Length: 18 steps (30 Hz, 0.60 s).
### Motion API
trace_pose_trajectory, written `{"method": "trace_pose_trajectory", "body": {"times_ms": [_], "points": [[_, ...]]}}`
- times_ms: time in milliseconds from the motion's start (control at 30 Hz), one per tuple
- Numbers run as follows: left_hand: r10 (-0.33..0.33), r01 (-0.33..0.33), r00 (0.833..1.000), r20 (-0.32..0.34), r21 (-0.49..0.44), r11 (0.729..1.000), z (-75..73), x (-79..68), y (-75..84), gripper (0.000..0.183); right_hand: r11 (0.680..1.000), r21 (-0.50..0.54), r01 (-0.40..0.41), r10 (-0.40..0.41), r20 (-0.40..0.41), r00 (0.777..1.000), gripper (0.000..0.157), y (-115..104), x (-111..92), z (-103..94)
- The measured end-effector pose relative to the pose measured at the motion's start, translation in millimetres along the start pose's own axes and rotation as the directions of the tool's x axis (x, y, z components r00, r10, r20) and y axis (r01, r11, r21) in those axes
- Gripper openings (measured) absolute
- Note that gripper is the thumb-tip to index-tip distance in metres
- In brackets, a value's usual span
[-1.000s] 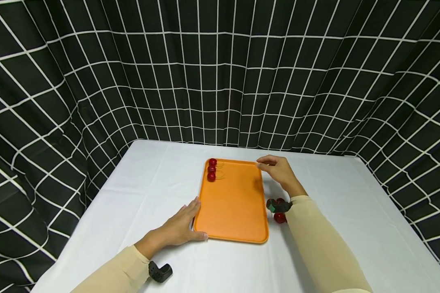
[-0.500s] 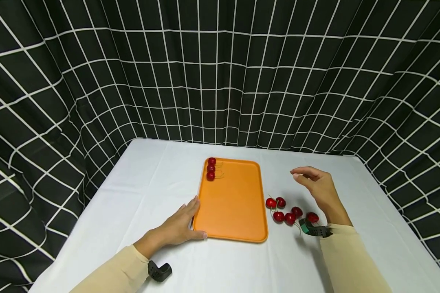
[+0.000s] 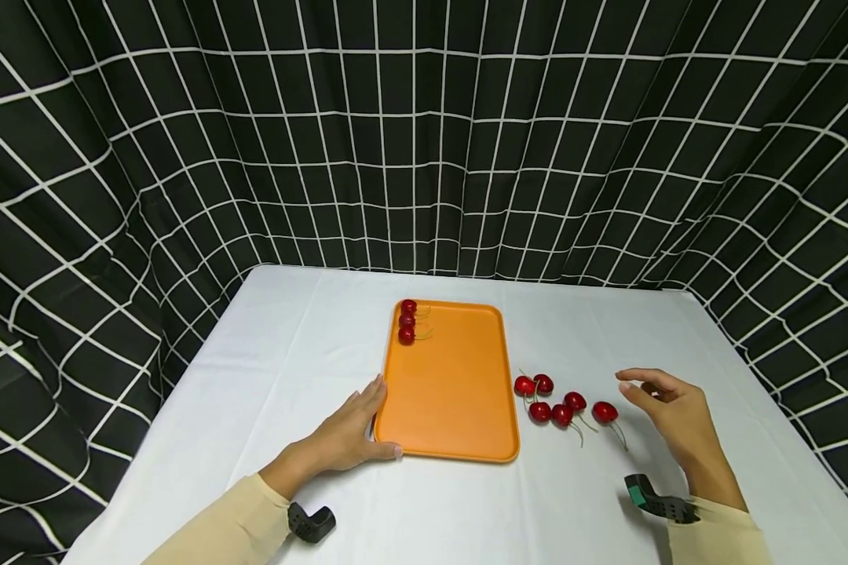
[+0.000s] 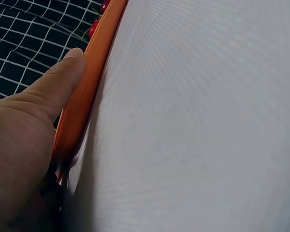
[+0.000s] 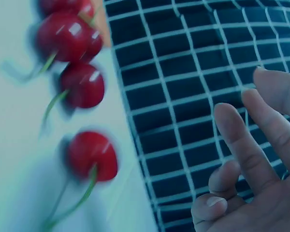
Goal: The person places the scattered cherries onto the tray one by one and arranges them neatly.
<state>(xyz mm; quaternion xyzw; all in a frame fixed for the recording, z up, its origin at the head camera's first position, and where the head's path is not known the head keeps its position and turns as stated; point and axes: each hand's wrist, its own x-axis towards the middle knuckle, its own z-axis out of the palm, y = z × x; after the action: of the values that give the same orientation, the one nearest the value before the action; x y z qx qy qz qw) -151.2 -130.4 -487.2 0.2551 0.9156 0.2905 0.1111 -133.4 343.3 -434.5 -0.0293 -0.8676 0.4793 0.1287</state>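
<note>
An orange tray (image 3: 452, 384) lies on the white cloth, with three red cherries (image 3: 407, 321) in a column at its far left corner, stems pointing right. My left hand (image 3: 342, 435) touches the tray's near left corner, fingers straight along its left side and thumb at the near edge. In the left wrist view, the thumb (image 4: 63, 79) lies against the tray's rim (image 4: 84, 92). To the right of the loose cherries hovers my right hand (image 3: 671, 408), holding nothing, its fingers loosely bent. Nearest to it is a single stemmed cherry (image 3: 604, 412).
Several more cherries (image 3: 540, 412) with stems lie on the cloth between the tray and that single cherry. The white-covered table (image 3: 311, 329) ends at a black curtain (image 3: 424, 157) with a white grid, which surrounds the back and sides.
My right hand has moved from the tray's far right corner rightward and nearer to me, past the loose cherries, uncovering them. The left hand stays at the tray's corner.
</note>
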Motion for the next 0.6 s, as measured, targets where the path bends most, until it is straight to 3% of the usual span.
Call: {"method": "trace_pose_trajectory", "body": {"times_ms": [133,300,600], "points": [[-0.006,0.006,1.000,-0.006,0.006,1.000,-2.5,0.7,0.4,0.111,1.000,-0.016,-0.017,0.017,0.000,1.000,0.030,23.0,-5.0,-2.1],[-0.013,0.013,1.000,0.004,0.005,1.000,-3.3,3.9,1.3,0.111,0.993,-0.110,-0.032,0.035,0.021,0.999,0.028,44.7,-7.4,-4.3],[-0.014,0.014,1.000,0.006,0.006,1.000,0.4,0.0,-0.3,0.112,0.970,-0.242,-0.027,0.052,0.098,0.994,0.021,52.6,-13.8,2.5]]}}
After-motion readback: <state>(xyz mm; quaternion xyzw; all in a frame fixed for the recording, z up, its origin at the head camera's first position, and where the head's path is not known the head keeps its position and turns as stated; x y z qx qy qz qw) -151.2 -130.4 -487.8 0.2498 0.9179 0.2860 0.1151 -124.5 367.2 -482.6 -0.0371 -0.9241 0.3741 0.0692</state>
